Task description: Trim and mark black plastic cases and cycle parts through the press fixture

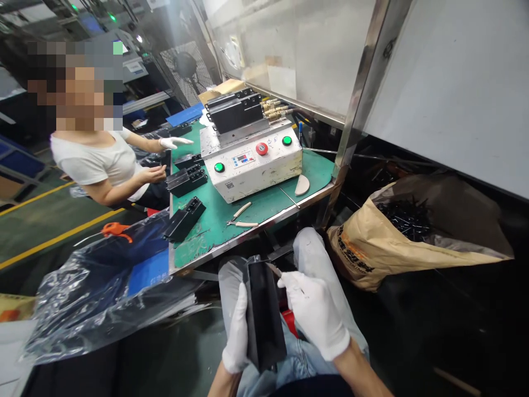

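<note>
Above my lap, a long black box-shaped plastic part (264, 314) is tilted upright. My left hand (238, 331), in a white glove, grips it along its left side, fingers partly hidden behind it. My right hand (316, 311), also gloved, is closed at the part's upper right edge. From its fingers a short, thin, knife-like tool (274, 269) points at that edge; most of the tool is hidden in the hand.
A green-topped table (219, 231) bears a white machine (258, 165), nippers (242, 216) and black parts (185, 219). A paper sack (372, 242) of black scraps stands right. At left are a co-worker (99, 160), an orange air gun (118, 230) and plastic film (82, 303).
</note>
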A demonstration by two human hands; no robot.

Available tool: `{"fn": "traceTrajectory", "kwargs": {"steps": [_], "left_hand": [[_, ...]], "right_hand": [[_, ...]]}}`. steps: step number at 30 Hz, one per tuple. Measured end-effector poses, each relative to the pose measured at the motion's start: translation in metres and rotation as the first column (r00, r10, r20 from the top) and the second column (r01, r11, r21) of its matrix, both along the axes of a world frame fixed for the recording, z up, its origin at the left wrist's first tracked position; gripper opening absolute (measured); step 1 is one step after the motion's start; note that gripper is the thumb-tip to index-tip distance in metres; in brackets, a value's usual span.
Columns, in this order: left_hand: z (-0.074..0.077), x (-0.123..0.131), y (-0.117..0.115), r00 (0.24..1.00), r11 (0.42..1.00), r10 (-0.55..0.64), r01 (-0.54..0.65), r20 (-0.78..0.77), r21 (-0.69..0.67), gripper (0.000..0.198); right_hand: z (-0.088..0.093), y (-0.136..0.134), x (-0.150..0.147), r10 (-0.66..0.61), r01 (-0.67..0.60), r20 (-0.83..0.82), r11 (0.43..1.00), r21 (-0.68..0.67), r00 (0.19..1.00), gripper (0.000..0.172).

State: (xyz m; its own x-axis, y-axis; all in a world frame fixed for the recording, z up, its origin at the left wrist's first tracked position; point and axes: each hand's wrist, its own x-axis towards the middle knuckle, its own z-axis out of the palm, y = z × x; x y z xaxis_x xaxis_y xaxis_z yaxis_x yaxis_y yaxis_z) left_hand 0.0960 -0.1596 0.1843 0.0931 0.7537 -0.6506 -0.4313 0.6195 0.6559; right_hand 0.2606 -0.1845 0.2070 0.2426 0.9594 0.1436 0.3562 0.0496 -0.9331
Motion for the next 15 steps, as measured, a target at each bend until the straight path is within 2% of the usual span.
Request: {"fn": "traceTrajectory", "kwargs": {"steps": [4,8,12,15], "left_hand": [[0.015,0.006,0.001,0.998,0.998,0.061,-0.061,0.011,-0.002,0.049],[0.024,0.012,-0.001,0.996,0.999,0.032,-0.029,0.08,-0.036,0.046],[0.027,0.015,-0.001,0.993,0.999,-0.004,0.009,0.122,-0.04,0.04],[0.026,0.015,-0.001,0.986,0.998,-0.027,0.035,0.163,-0.045,0.038]], "right_hand": [[0.013,0.021,0.014,0.05,-0.067,0.304,0.997,0.046,0.951,0.051],[0.008,0.034,0.02,0.082,-0.159,0.57,0.983,0.087,0.818,0.056],[-0.002,0.037,0.025,0.076,-0.248,0.715,0.959,0.139,0.695,0.045],[-0.003,0.037,0.028,0.085,-0.288,0.788,0.95,0.12,0.609,0.045]]}}
